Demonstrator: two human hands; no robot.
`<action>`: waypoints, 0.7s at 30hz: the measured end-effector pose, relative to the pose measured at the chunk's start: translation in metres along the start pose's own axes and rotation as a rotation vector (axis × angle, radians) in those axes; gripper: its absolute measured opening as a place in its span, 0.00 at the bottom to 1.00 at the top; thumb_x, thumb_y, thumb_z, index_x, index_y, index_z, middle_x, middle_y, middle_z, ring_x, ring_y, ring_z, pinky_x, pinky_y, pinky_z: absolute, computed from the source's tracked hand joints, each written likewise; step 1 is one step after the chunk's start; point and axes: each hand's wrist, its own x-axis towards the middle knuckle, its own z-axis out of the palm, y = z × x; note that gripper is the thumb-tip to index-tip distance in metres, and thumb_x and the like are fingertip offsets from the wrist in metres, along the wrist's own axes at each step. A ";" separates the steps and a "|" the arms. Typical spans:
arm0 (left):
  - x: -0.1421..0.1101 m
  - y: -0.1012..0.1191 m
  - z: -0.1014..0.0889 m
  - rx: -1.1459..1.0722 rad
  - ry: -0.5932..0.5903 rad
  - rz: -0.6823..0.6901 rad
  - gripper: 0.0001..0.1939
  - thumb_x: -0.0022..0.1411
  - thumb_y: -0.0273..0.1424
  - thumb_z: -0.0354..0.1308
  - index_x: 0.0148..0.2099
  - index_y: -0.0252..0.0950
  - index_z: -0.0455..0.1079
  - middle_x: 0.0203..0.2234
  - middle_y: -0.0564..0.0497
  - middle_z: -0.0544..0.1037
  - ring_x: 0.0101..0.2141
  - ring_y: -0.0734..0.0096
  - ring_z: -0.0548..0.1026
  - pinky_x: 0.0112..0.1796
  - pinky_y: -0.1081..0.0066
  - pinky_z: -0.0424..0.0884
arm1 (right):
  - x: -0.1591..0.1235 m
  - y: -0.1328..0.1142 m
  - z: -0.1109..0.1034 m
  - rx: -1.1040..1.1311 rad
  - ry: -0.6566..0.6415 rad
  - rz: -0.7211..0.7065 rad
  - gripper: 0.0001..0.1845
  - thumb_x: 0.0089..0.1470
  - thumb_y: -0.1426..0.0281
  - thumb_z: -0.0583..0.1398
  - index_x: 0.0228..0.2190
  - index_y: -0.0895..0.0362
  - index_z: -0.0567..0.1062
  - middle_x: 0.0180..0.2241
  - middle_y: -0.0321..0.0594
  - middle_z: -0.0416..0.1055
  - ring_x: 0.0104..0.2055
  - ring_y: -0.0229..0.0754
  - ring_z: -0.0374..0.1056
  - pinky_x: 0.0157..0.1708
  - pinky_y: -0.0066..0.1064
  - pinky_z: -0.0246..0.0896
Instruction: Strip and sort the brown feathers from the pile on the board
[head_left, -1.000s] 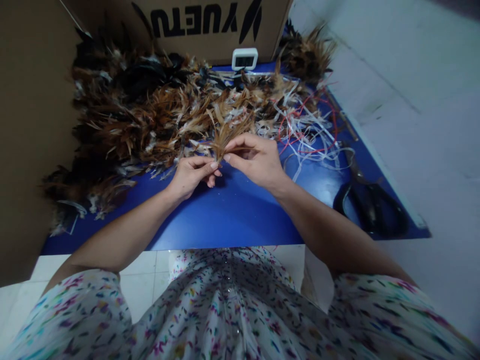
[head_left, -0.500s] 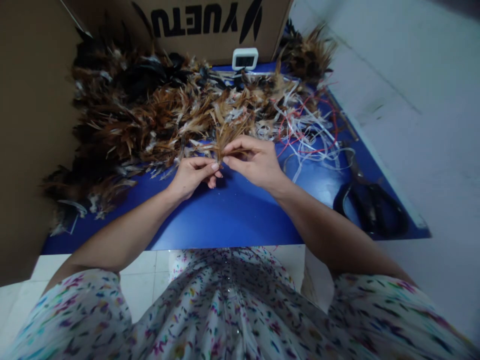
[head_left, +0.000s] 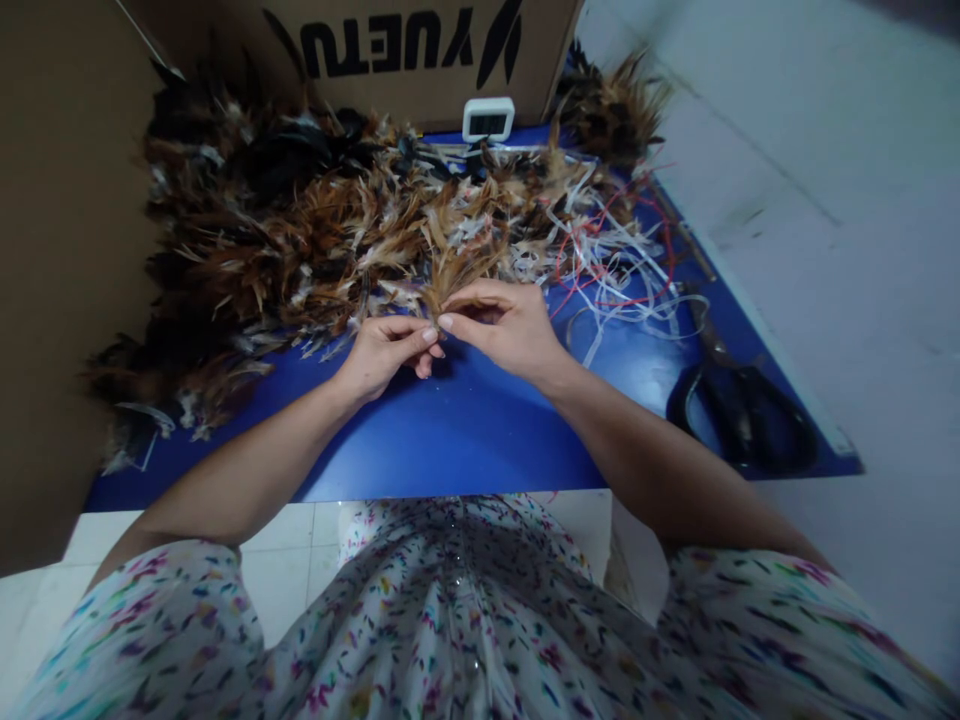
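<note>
A small bunch of brown feathers (head_left: 448, 272) stands up between my two hands, above the blue tabletop. My left hand (head_left: 388, 352) pinches the lower end of the bunch between thumb and forefinger, the other fingers curled below. My right hand (head_left: 511, 325) closes on the same bunch from the right, its thumb and fingertips at the base of the feathers. The fingertips of both hands nearly meet. Just behind them spreads a large heap of brown, black and white feathers (head_left: 300, 240).
The blue table (head_left: 450, 440) holds tangled white and red strings (head_left: 611, 265) at the right. Black-handled scissors (head_left: 742, 420) lie near its right corner. A small white digital display (head_left: 488, 120) stands before a cardboard box (head_left: 420, 85). Another cardboard panel (head_left: 67, 280) rises at the left.
My right hand has shifted slightly down and left, its thumb now closer to my left fingertips. The feather bunch leans a little lower. My left hand has stayed almost still.
</note>
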 end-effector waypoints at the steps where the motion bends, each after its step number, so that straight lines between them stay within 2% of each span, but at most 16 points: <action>1: 0.000 0.000 0.000 0.002 0.003 0.000 0.19 0.47 0.43 0.75 0.30 0.32 0.78 0.22 0.51 0.80 0.16 0.81 0.72 0.20 0.78 0.72 | 0.000 0.000 0.000 -0.004 0.003 0.009 0.10 0.49 0.62 0.68 0.28 0.56 0.79 0.28 0.36 0.77 0.30 0.37 0.70 0.31 0.29 0.64; 5: 0.000 -0.001 0.000 0.023 0.009 0.001 0.20 0.47 0.44 0.74 0.30 0.32 0.78 0.23 0.50 0.80 0.17 0.81 0.72 0.20 0.77 0.72 | 0.000 -0.002 0.001 -0.047 0.009 0.025 0.15 0.48 0.58 0.69 0.25 0.56 0.77 0.27 0.36 0.76 0.30 0.37 0.69 0.30 0.30 0.64; 12: 0.000 0.000 0.000 0.030 -0.003 0.000 0.20 0.48 0.44 0.74 0.30 0.31 0.77 0.22 0.50 0.80 0.17 0.80 0.72 0.21 0.77 0.72 | -0.001 -0.001 0.003 -0.056 0.001 0.041 0.05 0.50 0.68 0.64 0.25 0.57 0.76 0.25 0.34 0.74 0.28 0.36 0.67 0.29 0.29 0.63; 21: -0.001 0.000 0.000 0.031 -0.002 -0.001 0.20 0.47 0.44 0.74 0.29 0.31 0.77 0.22 0.50 0.80 0.17 0.80 0.72 0.20 0.77 0.71 | -0.002 0.004 0.004 -0.022 -0.010 0.056 0.05 0.49 0.67 0.64 0.26 0.56 0.76 0.26 0.34 0.75 0.29 0.37 0.69 0.31 0.31 0.66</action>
